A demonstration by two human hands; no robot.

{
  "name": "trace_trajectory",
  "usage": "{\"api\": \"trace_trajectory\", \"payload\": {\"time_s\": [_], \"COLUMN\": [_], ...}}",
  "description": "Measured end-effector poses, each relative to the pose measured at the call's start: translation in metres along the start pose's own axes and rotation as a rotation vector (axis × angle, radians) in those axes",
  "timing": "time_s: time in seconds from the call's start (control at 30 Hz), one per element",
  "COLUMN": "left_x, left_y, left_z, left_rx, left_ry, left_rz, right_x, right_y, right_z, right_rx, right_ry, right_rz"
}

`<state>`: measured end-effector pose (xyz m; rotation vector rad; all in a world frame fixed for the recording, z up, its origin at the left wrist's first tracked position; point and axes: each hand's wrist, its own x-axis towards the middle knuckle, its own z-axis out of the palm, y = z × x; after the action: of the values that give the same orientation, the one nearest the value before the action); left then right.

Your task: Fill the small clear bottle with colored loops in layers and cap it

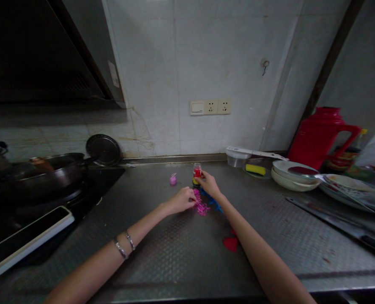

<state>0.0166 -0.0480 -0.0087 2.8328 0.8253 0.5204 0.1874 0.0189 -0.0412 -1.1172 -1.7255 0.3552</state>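
Observation:
My right hand point(209, 182) reaches far across the metal counter point(162, 245) and pinches the base of a small clear jar with red contents point(197, 170). Something yellow and black sits just under the jar. My left hand point(183, 199) is curled, fingers closed on a pile of small pink pieces point(201, 207). Blue pieces point(214, 204) lie beside the pink ones, partly under my right wrist. A small pink object point(173, 180) stands alone to the left. A red piece point(231, 243) lies nearer to me, beside my right forearm.
A dark wok point(44, 173) sits on the stove at left, with a round lid point(103, 149) leaning on the wall. Stacked plates point(293, 173), a clear container point(237, 157), a red thermos jug point(320, 136) and a long knife point(342, 226) crowd the right side.

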Motion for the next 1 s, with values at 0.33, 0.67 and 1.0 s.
{"api": "trace_trajectory", "payload": {"time_s": [0.33,0.67,1.0], "left_x": [0.031,0.097,0.122], "left_y": [-0.012,-0.046,-0.043], "left_z": [-0.051,-0.081,-0.076], "left_rx": [-0.190,-0.219,-0.083], "left_ry": [0.181,0.267,0.146], "left_rz": [-0.129,-0.221,-0.307], "right_x": [-0.001,0.000,0.001], "right_y": [-0.003,0.000,0.007], "right_z": [-0.001,0.000,0.003], "right_rx": [0.049,0.033,0.050], "right_ry": [-0.014,-0.006,-0.005], "right_rz": [-0.011,0.003,-0.004]}}
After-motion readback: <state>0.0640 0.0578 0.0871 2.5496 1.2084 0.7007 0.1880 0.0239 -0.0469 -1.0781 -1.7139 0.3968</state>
